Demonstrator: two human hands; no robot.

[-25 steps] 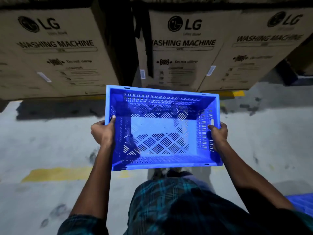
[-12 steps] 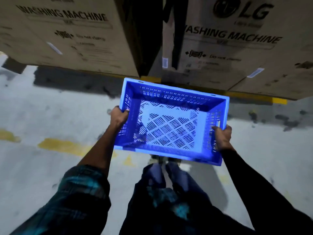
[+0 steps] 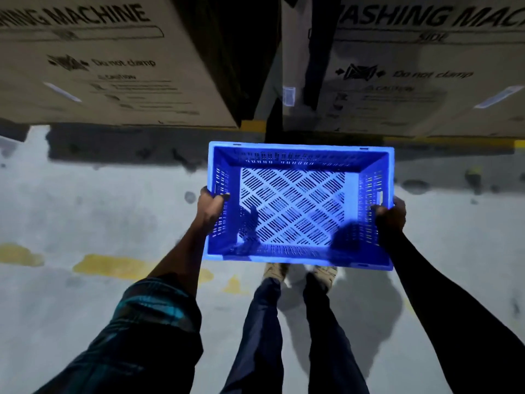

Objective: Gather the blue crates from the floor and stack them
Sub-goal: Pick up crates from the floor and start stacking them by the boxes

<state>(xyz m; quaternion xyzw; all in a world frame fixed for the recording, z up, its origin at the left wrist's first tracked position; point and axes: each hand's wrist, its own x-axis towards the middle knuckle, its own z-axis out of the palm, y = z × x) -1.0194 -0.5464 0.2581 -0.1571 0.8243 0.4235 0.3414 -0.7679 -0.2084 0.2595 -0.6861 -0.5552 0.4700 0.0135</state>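
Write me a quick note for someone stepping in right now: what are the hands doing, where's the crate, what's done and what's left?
Left hand: gripping the blue crate's left wall.
Right hand: gripping its right wall.
Crate: empty, held level above the floor, in front of the washing machine boxes.
Done: this crate is picked up.
Left: carry it to the stack, not in view here, and set it down; no other crates are visible.

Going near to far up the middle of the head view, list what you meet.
Legs → shoes → blue crate held by left hand and right hand → yellow floor line → washing machine boxes.
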